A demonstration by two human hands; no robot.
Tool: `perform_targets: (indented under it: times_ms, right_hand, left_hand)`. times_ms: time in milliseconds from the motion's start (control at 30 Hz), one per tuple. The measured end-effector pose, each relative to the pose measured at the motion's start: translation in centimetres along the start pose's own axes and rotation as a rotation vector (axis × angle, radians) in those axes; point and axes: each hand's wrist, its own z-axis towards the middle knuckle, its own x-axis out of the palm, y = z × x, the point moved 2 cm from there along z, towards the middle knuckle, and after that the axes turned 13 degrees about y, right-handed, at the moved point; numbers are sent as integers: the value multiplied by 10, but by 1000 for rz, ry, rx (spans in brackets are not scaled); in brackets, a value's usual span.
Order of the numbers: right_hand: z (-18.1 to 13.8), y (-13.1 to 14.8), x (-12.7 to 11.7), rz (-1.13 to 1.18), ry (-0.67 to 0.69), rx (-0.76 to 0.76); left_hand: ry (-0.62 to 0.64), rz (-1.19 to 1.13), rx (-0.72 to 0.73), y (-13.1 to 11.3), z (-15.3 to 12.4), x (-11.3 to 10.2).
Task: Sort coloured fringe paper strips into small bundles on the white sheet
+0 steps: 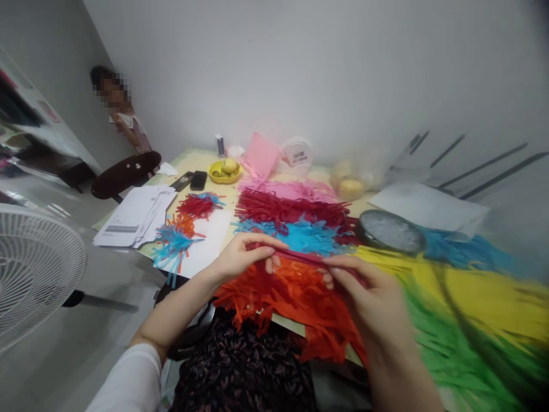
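Observation:
Stretched between my two hands is a narrow crimson strip of fringed paper (303,256), rolled or folded thin. My left hand (245,255) pinches its left end with thumb and fingers. At the other end, my right hand (369,286) grips it the same way. Orange fringed paper (283,292) lies heaped right below the strip and hangs over the table's front edge. Just beyond my hands are blue fringed paper (306,234), dark red fringed paper (291,209) and pink fringed paper (295,189).
Small tassels (175,237) and papers (132,220) lie at left, near a phone (198,180) and a yellow fruit bowl (225,171). Yellow (476,280) and green fringed paper (454,343) spread right, beside a dark oval object (391,230). A fan (34,274) and a person (124,117) are left.

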Motion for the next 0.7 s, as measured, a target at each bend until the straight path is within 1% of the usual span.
perform_targets:
  times_ms: [100,200,267,367,467,533,600,633,700]
  right_hand:
    - [2,-3,2,80,1,-29]
    - [3,-4,3,85,9,-44]
    - [3,-3,3,34,20,-53]
    - [2,0,3,-140,2,-52]
    - [1,5,4,-347,-37,-32]
    - [0,7,5,-447,-31,-30]
    - [0,8,6,-516,-18,-34]
    - [1,7,6,-536,-16,-33]
    - [1,6,7,-523,-20,-19]
  left_hand:
    - [-8,-56,35,2,0,0]
    - [-17,-88,46,1,1,-1]
    - [-10,-84,33,1,0,-1]
    - [6,-13,11,0,-2,0]
    - [-8,170,42,-4,-5,2]
    - [-56,412,78,-9,-8,3]
    - [-103,665,97,-14,-9,5]
    - [-118,752,98,-15,-10,5]
    - [-128,806,93,-14,-9,5]
